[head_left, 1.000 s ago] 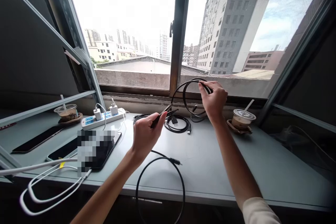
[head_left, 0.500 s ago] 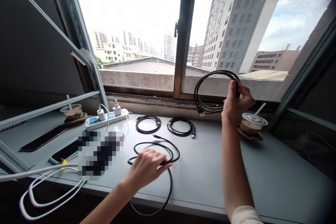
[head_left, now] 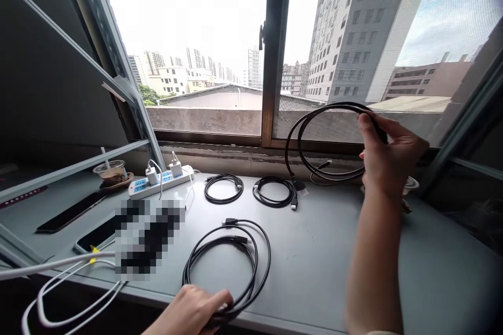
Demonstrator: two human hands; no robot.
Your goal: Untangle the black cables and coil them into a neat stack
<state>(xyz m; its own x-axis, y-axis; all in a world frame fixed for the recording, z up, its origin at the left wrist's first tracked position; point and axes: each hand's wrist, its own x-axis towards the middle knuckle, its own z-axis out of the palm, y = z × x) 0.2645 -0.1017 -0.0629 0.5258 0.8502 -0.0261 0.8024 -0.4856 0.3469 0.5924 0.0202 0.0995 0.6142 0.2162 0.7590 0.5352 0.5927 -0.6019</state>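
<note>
My right hand point(head_left: 387, 154) is raised before the window, fingers closed round a coiled black cable point(head_left: 314, 141) that hangs in a loop above the sill end of the table. My left hand point(head_left: 194, 311) rests at the table's front edge, fingers pressed on the near side of a second black cable coil point(head_left: 236, 256) lying flat on the grey table point(head_left: 322, 261). Two smaller coiled black cables point(head_left: 223, 188) point(head_left: 275, 191) lie side by side further back, near the window.
A white power strip point(head_left: 161, 178) with chargers sits at the back left beside an iced drink cup point(head_left: 111, 171). Phones point(head_left: 70, 212) lie on the left. White cables point(head_left: 66, 293) hang off the front left edge. Another cup is mostly hidden behind my right wrist.
My right hand carried its coil rightward and slightly up. My left hand slid back to the front edge, and the loose cable on the table now lies in a rounder coil.
</note>
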